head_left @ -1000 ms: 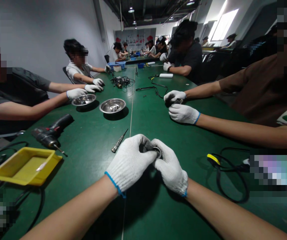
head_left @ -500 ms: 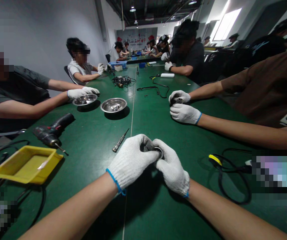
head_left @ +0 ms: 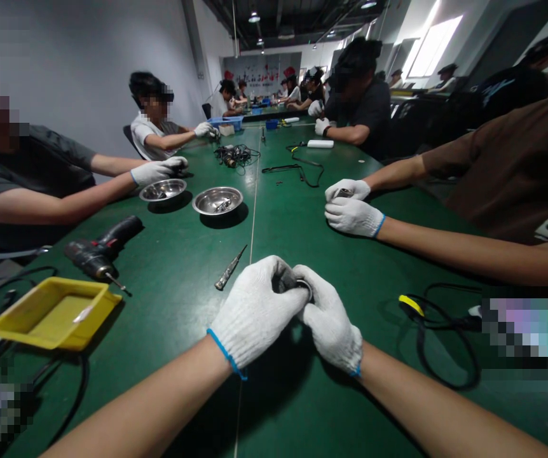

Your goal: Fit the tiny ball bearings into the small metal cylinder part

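My left hand (head_left: 257,308) and my right hand (head_left: 328,321), both in white knit gloves with blue cuffs, meet above the green table (head_left: 178,305). Between their fingertips is a small round metal part (head_left: 304,287); only its curved rim shows, and the gloves cover the rest. The fingers of both hands are closed around it. Just left of my left hand lies a slim metal screwdriver (head_left: 230,268), its tip pointing away from me.
At left are a cordless drill (head_left: 91,256) and a yellow tray (head_left: 47,318). Beyond stand two metal bowls (head_left: 217,202) holding small parts. Black cables (head_left: 445,343) lie at right. A co-worker's gloved hands (head_left: 353,213) work at the right; other people sit along both sides.
My left hand has shifted slightly right and its wrist has turned a little around the metal part. My right hand has barely moved. Co-workers' hands have shifted.
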The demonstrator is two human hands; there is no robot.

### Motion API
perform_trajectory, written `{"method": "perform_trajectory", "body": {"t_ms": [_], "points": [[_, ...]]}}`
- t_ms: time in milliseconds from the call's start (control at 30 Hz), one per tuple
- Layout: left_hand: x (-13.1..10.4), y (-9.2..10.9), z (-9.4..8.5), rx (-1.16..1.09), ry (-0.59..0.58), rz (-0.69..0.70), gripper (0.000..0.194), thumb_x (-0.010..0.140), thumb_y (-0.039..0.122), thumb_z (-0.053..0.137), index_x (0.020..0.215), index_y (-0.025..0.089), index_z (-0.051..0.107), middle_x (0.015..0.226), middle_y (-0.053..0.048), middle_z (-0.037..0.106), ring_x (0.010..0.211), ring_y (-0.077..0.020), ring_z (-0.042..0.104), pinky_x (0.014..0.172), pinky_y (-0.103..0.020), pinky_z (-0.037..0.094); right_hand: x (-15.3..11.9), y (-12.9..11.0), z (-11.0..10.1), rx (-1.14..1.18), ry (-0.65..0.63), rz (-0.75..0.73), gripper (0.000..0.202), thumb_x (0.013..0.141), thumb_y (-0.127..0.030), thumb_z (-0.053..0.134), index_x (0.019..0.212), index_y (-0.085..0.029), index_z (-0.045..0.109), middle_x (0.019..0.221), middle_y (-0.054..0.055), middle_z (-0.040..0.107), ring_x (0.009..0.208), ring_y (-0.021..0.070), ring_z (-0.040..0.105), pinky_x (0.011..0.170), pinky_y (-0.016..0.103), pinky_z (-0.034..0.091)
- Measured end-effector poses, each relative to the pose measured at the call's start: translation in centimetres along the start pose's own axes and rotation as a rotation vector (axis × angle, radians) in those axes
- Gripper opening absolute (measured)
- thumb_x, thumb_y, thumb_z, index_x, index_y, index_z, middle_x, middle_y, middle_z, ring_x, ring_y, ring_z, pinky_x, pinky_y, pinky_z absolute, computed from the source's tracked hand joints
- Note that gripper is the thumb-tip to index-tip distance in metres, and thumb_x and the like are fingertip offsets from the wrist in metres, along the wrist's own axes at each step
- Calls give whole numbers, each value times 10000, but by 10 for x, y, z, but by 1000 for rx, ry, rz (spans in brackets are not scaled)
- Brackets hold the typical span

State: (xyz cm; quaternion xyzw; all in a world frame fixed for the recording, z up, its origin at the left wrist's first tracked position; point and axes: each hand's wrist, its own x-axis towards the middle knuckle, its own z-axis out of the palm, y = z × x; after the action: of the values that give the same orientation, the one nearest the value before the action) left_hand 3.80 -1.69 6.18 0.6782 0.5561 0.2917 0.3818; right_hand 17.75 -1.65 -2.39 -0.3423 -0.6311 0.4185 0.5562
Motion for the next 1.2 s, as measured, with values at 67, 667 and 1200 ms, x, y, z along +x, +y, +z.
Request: {"method": "perform_trajectory", "body": {"t_ms": [67,667,1200], "points": [[-2,3,0,75,38,43,74,822,162,730,776,186,676,776,10,688,755,-167,638,676,-282,446,0,1,1,20,1,3,172,693,-135,571,842,-220,590,788,-20,579,735,186,532,688,307,451],[-3,1,-2,404,-43,227,106,965,195,703,900,174,784,960,-48,709,902,-211,688,823,-341,506,1,0,4,47,17,-5,152,725,-113,548,823,-225,581,786,-37,582,720,165,518,662,294,429],[6,-19,3,10,180,261,102,925,117,692,881,181,759,895,-16,731,853,-176,695,798,-297,525,3,-4,3,-100,169,-9,165,763,-192,611,913,-211,676,825,-1,703,754,187,648,706,301,537]]}}
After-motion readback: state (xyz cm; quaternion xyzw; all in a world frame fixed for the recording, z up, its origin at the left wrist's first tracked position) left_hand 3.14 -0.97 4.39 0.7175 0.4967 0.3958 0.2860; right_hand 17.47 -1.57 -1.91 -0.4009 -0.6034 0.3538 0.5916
